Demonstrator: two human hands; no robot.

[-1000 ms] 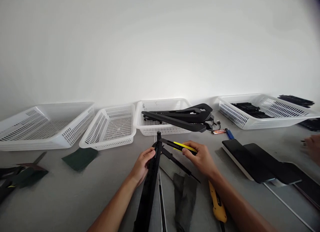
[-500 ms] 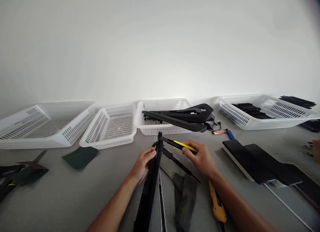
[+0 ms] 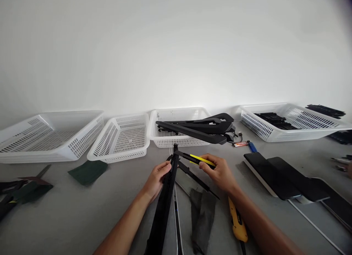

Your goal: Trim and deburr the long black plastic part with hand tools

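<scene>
Hands holding position at the strip's far end — another hand slipping out of view

I am seeing almost no change in the person's own hands over the last second. The left hand [image 3: 158, 178] is clamping its thumb and fingers on a long, narrow black plastic strip [image 3: 162, 214], which is running from the middle down toward 6 o'clock. The right hand [image 3: 220, 174] is gripping a slim yellow-and-black utility knife [image 3: 202, 161], fingers closed around its handle, and its blade is apparently meeting the strip near the far tip. I'm judging that the work is staying at that one spot.

What is changing lies at 3 o'clock: another person's hand [image 3: 350, 170] is now showing only as a blurred sliver beside some small slender objects [image 3: 341, 161].

A thin black bar [image 3: 198, 180] is lying just below the knife, and a crumpled dark grey cloth [image 3: 202, 218] is sitting at 5 o'clock. A yellow handheld tool with a black cable [image 3: 238, 222] is crowding the right forearm at 4 o'clock. At 12 o'clock, curved black plastic parts [image 3: 192, 131] are overhanging a white perforated plastic basket [image 3: 180, 142] — just beyond the strip's tip.
</scene>
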